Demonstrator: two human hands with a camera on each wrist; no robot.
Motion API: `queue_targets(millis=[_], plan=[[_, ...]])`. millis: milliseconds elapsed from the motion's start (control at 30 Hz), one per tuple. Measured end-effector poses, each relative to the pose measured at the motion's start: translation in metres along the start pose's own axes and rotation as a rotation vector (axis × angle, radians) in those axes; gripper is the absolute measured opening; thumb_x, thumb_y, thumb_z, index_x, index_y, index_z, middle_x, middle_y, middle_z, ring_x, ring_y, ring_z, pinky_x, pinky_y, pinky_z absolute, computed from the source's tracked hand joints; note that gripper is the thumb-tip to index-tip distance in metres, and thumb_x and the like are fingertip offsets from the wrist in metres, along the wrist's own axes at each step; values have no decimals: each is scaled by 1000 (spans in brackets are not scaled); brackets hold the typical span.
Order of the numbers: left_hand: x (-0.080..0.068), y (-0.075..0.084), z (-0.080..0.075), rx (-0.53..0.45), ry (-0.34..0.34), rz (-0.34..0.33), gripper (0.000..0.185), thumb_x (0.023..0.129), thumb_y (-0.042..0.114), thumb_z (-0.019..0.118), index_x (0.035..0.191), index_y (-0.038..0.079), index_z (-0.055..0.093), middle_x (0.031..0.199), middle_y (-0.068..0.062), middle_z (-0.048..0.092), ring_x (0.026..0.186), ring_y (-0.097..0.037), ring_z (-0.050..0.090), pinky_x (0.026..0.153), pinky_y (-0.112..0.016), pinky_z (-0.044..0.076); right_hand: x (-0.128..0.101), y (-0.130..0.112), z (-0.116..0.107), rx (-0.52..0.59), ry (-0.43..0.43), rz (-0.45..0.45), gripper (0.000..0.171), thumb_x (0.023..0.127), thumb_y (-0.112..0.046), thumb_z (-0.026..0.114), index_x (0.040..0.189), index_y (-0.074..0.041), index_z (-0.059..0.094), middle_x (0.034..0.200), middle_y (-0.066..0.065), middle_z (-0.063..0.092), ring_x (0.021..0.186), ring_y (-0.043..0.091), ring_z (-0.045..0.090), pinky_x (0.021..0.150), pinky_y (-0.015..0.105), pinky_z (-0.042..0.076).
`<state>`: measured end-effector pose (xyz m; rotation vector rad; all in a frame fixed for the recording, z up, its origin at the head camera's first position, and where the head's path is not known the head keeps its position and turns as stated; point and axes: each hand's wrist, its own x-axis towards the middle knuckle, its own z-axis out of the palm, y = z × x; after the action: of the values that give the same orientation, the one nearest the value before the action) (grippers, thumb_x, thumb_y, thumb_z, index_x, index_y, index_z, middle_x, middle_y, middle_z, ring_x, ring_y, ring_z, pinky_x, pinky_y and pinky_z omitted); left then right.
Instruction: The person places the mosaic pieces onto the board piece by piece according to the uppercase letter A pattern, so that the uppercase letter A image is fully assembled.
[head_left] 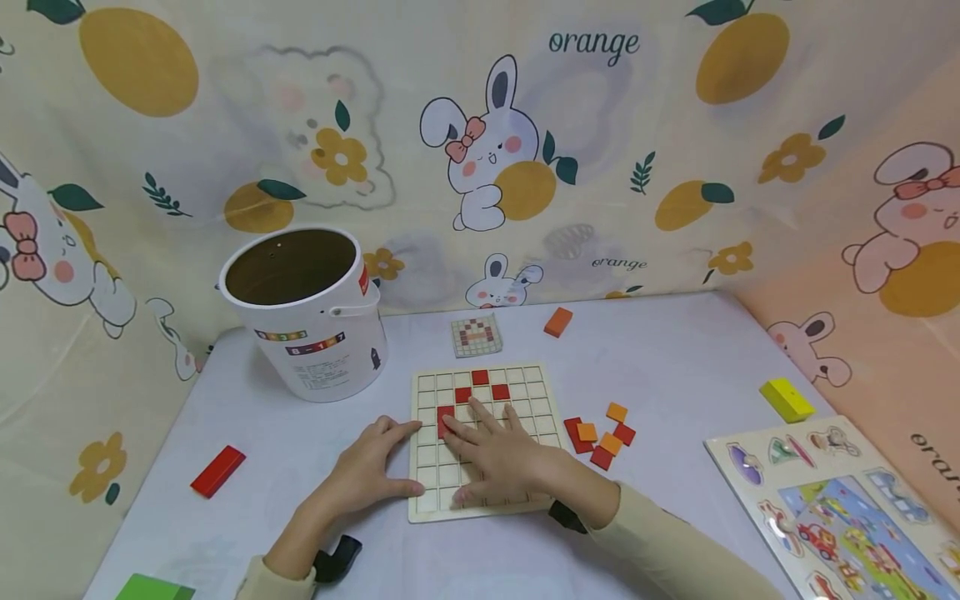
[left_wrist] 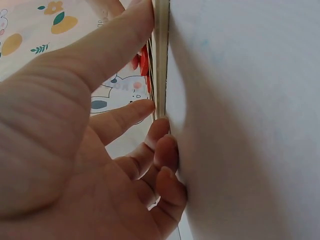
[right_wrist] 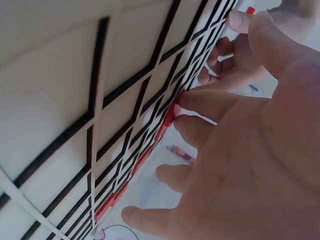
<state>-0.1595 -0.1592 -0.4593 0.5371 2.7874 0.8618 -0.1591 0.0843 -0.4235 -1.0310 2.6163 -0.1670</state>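
Observation:
A pale wooden grid board lies flat on the table, several red square tiles set in cells of its upper half. My left hand is at the board's left edge, thumb and index fingertip touching it, the other fingers bent below in the left wrist view. Over the board spreads my right hand, fingers extended. Its index fingertip touches a red tile in the right wrist view. The cells under the palm are hidden.
Loose red and orange tiles lie right of the board. Behind it are a small pattern card and an orange block. A white bucket stands back left, a red block left, a picture puzzle and yellow block right.

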Motion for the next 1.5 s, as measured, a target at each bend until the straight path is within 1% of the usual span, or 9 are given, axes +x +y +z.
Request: queue_targets(millis=[233,433,533,667,767,833,1000,1200,1500], plan=[[0,0,0,-2,1,-8,92,65,50,90,142,14,55,108,3,51,92,-13,43,78,-33,42,0,2,3,14,-21,-24,86,91,-63,58,158,-17,30,166,-2,15,151,36,2,110,70,12],[1,0,1,0,-3,-15,91,65,49,90,142,14,55,108,3,51,93,-13,43,80,-34,43,-8,20,2,195,22,-31,83,93,-54,61,158,-15,27,167,1,9,152,32,-3,112,68,8],[2,0,2,-1,0,-20,91,65,48,90,142,15,55,109,4,51,94,-12,44,80,-34,43,-21,41,-2,288,99,-20,79,94,-40,67,157,-9,30,166,10,12,151,39,1,112,67,9],[2,0,2,-6,5,-21,92,65,48,91,143,15,55,109,4,50,95,-12,43,80,-34,43,-46,83,-9,375,208,44,64,89,-18,75,145,-3,48,155,22,34,142,45,26,109,63,26],[2,0,2,-7,6,-13,92,65,48,91,143,14,55,109,3,50,94,-13,43,80,-34,43,-70,117,-12,449,267,147,45,86,-9,77,128,-3,62,135,18,50,124,38,45,99,54,42],[2,0,2,-5,4,-6,92,65,48,90,143,13,55,109,2,51,93,-14,44,79,-34,43,-87,137,-12,498,284,201,34,85,-5,77,117,-3,66,119,14,53,109,33,50,89,46,49],[2,0,2,1,-3,-17,93,65,48,90,143,13,55,108,2,51,92,-13,44,79,-34,43,-119,171,-3,608,234,211,24,82,1,75,105,-6,70,103,8,53,94,26,50,75,30,49],[2,0,3,1,4,-24,93,65,48,90,143,14,54,109,3,51,93,-13,44,79,-34,43,-128,180,5,611,198,156,23,80,1,78,100,-8,70,98,5,54,93,24,49,76,27,48],[1,-1,3,8,9,-25,92,65,47,91,143,14,54,108,3,50,93,-13,43,78,-33,42,-126,177,6,567,208,233,24,77,-2,82,90,-7,62,84,3,51,79,21,49,65,25,45]])
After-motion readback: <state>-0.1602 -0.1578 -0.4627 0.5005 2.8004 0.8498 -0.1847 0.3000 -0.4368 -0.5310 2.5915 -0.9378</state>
